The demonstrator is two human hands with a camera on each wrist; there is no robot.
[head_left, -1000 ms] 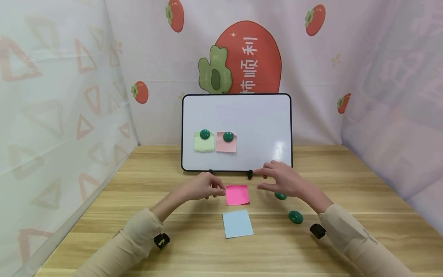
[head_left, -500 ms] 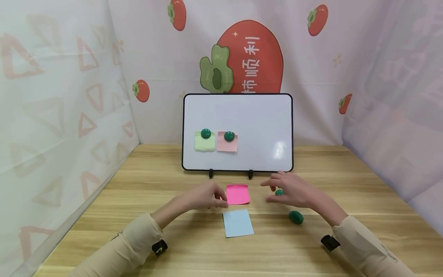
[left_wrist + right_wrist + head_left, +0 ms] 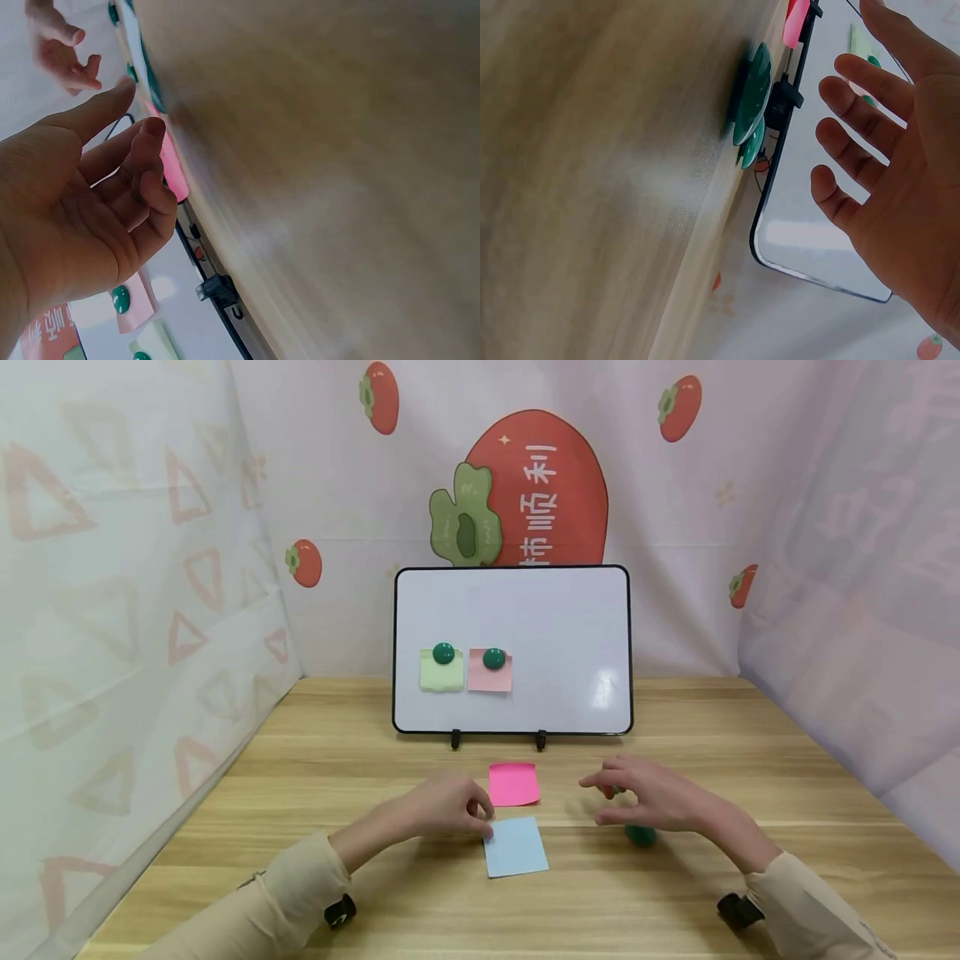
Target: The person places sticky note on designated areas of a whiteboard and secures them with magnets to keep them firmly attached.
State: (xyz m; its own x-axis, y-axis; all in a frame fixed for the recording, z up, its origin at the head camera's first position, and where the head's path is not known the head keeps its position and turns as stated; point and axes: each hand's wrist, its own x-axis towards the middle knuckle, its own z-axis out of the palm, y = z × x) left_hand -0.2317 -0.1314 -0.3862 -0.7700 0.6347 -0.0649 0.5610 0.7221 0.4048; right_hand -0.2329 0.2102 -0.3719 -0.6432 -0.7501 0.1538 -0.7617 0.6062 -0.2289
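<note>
My left hand (image 3: 450, 806) hovers low over the table with loosely bent fingers, its thumb tip right at the upper left corner of a light blue sticky note (image 3: 517, 853). Nothing shows between thumb and fingers in the left wrist view, where the hand (image 3: 97, 184) is seen palm-on. Just beyond the blue note lies a bright pink sticky note (image 3: 513, 787), its edges curling. My right hand (image 3: 652, 797) is held above two green magnets, fingers spread and holding nothing. It partly covers the nearer magnet (image 3: 641, 838) and most of the farther one; both magnets (image 3: 754, 94) show in the right wrist view.
A whiteboard (image 3: 570, 618) stands behind on small black feet (image 3: 541, 741). On its left part, green magnets hold a pale green note (image 3: 441, 678) and a light pink note (image 3: 490, 679). Printed cloth hangs around the wooden table (image 3: 337, 710).
My left hand has moved back toward me, from beside the bright pink note to the blue note's corner. My right hand has shifted right and nearer, over the magnets. The notes lie as before.
</note>
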